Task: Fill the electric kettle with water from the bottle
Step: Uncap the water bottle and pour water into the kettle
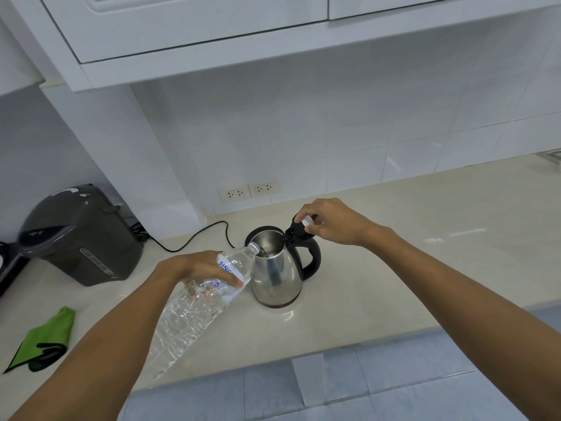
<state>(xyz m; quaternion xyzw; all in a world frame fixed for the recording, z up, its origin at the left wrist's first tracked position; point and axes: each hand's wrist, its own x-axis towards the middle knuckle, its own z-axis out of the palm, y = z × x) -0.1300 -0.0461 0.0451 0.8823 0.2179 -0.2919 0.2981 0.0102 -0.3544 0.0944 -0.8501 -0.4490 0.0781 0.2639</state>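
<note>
At frame centre, your left hand tips the gripped bottle into the kettle; your right hand pinches the lid open — filling just beginning.

Single head-worn view looks steeply down, close over the counter.

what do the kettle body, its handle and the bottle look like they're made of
Kettle body: probably stainless steel with a polished finish; it mirrors the counter and the bottle. Handle: looks like black plastic, smooth with a dull sheen. Bottle: clear thin plastic, likely PET; you can see through it, and its ribbed wall glints over the water.
</note>
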